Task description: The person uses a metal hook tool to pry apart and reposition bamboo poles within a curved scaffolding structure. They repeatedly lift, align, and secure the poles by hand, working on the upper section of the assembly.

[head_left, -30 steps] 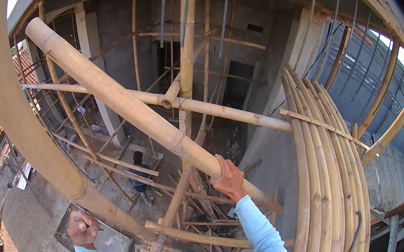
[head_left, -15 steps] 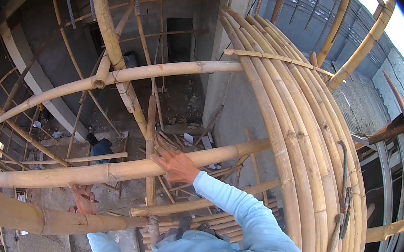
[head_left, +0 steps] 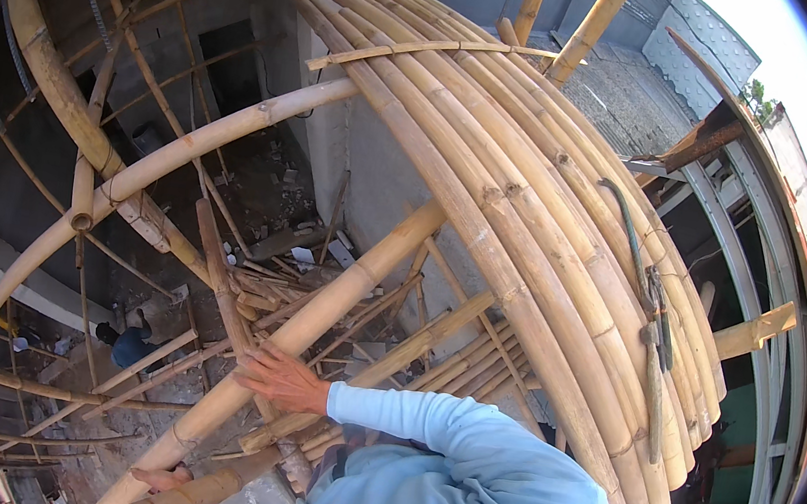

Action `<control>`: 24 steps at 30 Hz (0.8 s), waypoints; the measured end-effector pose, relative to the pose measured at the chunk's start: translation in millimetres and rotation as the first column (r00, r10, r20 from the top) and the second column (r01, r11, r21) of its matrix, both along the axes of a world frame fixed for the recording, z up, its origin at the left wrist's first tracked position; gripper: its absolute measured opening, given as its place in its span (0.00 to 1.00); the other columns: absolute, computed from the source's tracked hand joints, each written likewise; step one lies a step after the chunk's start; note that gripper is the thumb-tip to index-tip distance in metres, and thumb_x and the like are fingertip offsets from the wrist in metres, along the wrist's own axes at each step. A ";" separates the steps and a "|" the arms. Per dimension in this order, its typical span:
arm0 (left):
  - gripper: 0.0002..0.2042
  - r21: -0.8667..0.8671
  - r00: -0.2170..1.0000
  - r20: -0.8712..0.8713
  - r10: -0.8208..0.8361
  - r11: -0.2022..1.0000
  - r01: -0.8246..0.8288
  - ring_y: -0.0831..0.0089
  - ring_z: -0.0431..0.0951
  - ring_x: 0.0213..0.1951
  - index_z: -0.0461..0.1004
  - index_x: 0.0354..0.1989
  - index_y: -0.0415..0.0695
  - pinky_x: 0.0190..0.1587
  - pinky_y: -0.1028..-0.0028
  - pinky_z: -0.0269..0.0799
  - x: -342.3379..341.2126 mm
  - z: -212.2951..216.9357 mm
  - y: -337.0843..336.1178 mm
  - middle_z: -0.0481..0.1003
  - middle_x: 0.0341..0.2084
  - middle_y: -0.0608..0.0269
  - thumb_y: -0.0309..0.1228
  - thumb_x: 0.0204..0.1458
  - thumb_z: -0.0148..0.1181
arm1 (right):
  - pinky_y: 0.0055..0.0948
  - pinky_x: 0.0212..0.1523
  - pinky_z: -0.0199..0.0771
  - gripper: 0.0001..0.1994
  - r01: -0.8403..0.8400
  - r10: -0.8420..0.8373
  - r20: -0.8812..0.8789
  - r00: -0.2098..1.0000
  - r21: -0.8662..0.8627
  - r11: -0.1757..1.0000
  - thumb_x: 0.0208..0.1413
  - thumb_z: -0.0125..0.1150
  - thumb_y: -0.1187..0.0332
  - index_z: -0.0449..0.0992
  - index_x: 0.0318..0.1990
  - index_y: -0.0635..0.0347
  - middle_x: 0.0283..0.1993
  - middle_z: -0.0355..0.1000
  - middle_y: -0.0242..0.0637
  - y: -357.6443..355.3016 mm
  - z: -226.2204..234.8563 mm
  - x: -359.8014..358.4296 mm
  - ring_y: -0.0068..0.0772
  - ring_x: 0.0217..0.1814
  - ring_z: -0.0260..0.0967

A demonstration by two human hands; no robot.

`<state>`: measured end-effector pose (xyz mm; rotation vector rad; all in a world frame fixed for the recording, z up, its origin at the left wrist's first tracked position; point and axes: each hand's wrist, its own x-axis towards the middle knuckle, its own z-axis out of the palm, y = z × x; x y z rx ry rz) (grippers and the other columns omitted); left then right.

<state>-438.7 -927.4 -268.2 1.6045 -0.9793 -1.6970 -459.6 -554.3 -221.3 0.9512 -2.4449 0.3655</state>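
1. Currently, R hand [head_left: 285, 381] is resting open on a thick bamboo pole [head_left: 364, 272], fingers spreading across its upper side, not wrapping tightly round it.
2. L hand [head_left: 162, 477] is showing low at L, right beside same pole's lower stretch; a foreground bamboo pole [head_left: 205, 490] is partly hiding it, so can't really tell if it's gripping.
3. Thick pole is slanting from bottom L up toward centre, upper end disappearing at L edge of a bamboo pole row [head_left: 529, 217].
4. Row is running from top centre to lower R, w/ a split-bamboo strip [head_left: 429, 47] crossing near its far end.
5. Hooked metal bar [head_left: 632, 230] is lying on row's R side.
6. Light-blue sleeve [head_left: 394, 410] is covering R arm.
7. Down below, a person in dark blue [head_left: 131, 347] is working nr thin poles [head_left: 144, 364].
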 end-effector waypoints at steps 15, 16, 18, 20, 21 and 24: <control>0.38 0.092 0.958 -0.236 -0.165 0.977 0.191 0.48 0.69 0.64 0.63 0.69 0.43 0.63 0.46 0.66 1.2 -78.0 -3.9 0.67 0.66 0.49 0.62 0.62 0.41 | 0.27 0.20 0.64 0.07 0.962 0.422 0.906 0.041 0.079 -0.263 0.65 0.60 0.67 0.76 0.39 0.61 0.22 0.66 0.27 178.9 -195.0 207.5 0.22 0.20 0.64; 0.39 0.087 0.931 -0.258 -0.257 0.954 0.287 0.48 0.69 0.64 0.66 0.67 0.41 0.63 0.46 0.66 1.8 -102.6 -28.6 0.68 0.65 0.49 0.63 0.61 0.38 | 0.27 0.19 0.62 0.07 0.961 0.465 0.884 0.058 0.077 -0.265 0.65 0.60 0.67 0.75 0.38 0.60 0.22 0.65 0.26 181.0 -202.4 219.1 0.21 0.19 0.62; 0.44 0.066 0.922 -0.222 -0.318 0.938 0.339 0.49 0.69 0.64 0.70 0.65 0.36 0.65 0.46 0.65 -1.1 -129.5 -42.1 0.71 0.63 0.47 0.65 0.61 0.31 | 0.27 0.21 0.65 0.09 0.963 0.479 0.877 0.020 0.111 -0.245 0.65 0.61 0.64 0.75 0.39 0.60 0.23 0.66 0.27 180.3 -218.2 230.2 0.23 0.20 0.64; 0.47 0.058 0.915 -0.204 -0.349 0.928 0.367 0.47 0.68 0.66 0.66 0.67 0.31 0.67 0.47 0.62 6.3 -127.6 -32.3 0.71 0.62 0.43 0.65 0.61 0.27 | 0.28 0.27 0.72 0.14 0.967 0.418 0.903 -0.098 0.186 -0.176 0.64 0.64 0.58 0.76 0.43 0.61 0.28 0.71 0.31 167.2 -212.1 218.4 0.27 0.25 0.70; 0.45 0.075 0.927 -0.178 -0.331 0.934 0.348 0.46 0.68 0.65 0.65 0.67 0.31 0.67 0.46 0.62 6.6 -124.1 -22.1 0.71 0.62 0.42 0.65 0.60 0.29 | 0.28 0.29 0.76 0.17 0.963 0.380 0.914 -0.146 0.219 -0.159 0.64 0.65 0.55 0.76 0.45 0.61 0.30 0.74 0.32 166.0 -217.3 215.6 0.29 0.28 0.73; 0.42 0.121 0.957 -0.115 -0.268 0.952 0.281 0.43 0.68 0.65 0.64 0.67 0.34 0.65 0.42 0.63 4.8 -104.6 11.3 0.70 0.62 0.41 0.62 0.60 0.35 | 0.34 0.42 0.80 0.28 0.954 0.324 0.926 -0.192 0.254 -0.159 0.60 0.67 0.47 0.73 0.56 0.62 0.43 0.76 0.38 174.2 -252.7 211.6 0.35 0.42 0.78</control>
